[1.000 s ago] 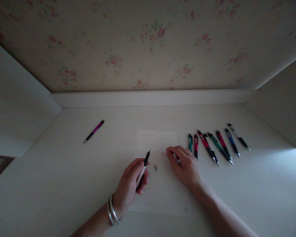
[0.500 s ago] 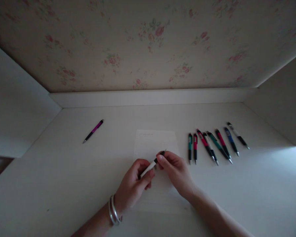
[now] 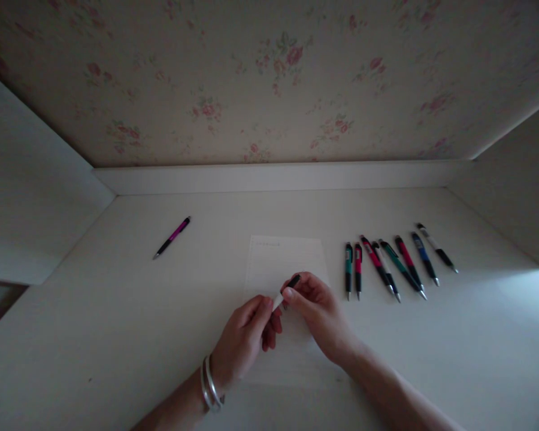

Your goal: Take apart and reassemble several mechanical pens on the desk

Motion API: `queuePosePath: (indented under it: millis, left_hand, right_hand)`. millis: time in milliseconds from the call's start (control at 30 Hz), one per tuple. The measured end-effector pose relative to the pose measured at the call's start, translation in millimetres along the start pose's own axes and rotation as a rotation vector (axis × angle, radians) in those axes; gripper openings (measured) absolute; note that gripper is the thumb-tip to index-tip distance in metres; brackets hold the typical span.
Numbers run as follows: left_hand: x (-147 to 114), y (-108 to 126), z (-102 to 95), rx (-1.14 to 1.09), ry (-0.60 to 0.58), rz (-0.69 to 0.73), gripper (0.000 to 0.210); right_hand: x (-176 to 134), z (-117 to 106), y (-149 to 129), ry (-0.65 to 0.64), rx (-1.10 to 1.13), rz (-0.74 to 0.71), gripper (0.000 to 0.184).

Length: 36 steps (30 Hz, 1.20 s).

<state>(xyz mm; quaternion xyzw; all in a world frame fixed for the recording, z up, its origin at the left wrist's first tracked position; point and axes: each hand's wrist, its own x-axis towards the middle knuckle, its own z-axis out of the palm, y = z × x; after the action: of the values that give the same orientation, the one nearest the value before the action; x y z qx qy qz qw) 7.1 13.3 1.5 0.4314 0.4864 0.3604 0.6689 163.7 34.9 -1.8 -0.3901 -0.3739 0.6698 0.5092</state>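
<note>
Over a sheet of paper point(image 3: 287, 254) on the white desk, both hands hold one white pen with black parts point(image 3: 277, 301). My left hand point(image 3: 246, 335) is closed around its lower left end, which the fingers hide. My right hand point(image 3: 317, 308) pinches the pen near its black upper end, thumb on the near side. The pen slants up to the right. Whether its tip is at the black end I cannot tell. Two silver bangles point(image 3: 210, 383) circle my left wrist.
Several pens lie to the right, among them a green pen point(image 3: 348, 269), a pink pen point(image 3: 358, 272), a blue pen point(image 3: 424, 257) and a white pen point(image 3: 433, 242). A purple pen point(image 3: 173, 236) lies far left. White panels and a flowered wall point(image 3: 206, 108) enclose the desk.
My left hand has slid up along the pen and now covers its lower end. The fingers of my right hand have shifted slightly, and more of the black end shows.
</note>
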Motion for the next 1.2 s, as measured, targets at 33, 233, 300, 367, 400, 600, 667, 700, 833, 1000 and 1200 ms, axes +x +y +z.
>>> queuePosePath:
  millis: [33,233,300,367,400,600,667,700,833,1000,1200]
  left_hand:
    - [0.0,0.0,-0.2,0.006,-0.001,0.000,0.049]
    - [-0.1,-3.8,-2.7,0.003,-0.016,0.000,0.048]
    - [-0.3,-4.9,-2.9,0.014,-0.016,0.003,0.048]
    - [-0.3,-5.0,-2.5,0.015,-0.015,-0.002,0.047]
    - [-0.3,-4.6,-2.2,0.010,-0.014,-0.008,0.047]
    - [-0.6,-1.9,-1.9,0.025,-0.019,-0.034,0.049]
    - [-1.0,-1.5,-2.5,0.044,-0.020,-0.028,0.047]
    - [-1.1,-1.4,-2.8,0.051,-0.022,-0.024,0.047]
    - [-1.1,-0.4,-2.8,0.061,-0.028,-0.016,0.045]
    - [-2.0,0.4,-1.6,0.050,-0.036,-0.020,0.045]
    - [-2.3,-1.4,-2.3,0.102,-0.029,0.024,0.037]
  right_hand:
    - [0.3,-0.4,-0.3,0.005,-0.010,0.005,0.016]
    - [-2.9,-1.1,-1.1,-0.003,0.106,0.064,0.040]
    - [-3.2,0.2,-0.8,0.010,0.091,0.039,0.034]
    - [-1.8,0.5,-0.3,0.032,0.053,0.023,0.024]
    - [-0.7,0.1,-0.2,0.047,0.042,0.021,0.021]
    - [2.5,-5.0,-4.9,0.130,0.157,-0.030,0.041]
    - [1.5,-5.5,-6.3,0.117,0.165,-0.038,0.050]
    - [1.0,-5.5,-6.3,0.109,0.161,-0.045,0.051]
    - [-0.7,-5.6,-3.1,0.097,0.092,-0.071,0.019]
    - [-1.5,-3.9,-1.8,0.120,-0.101,-0.067,0.022]
    - [-2.0,-3.5,-3.9,0.201,-0.254,-0.081,0.018]
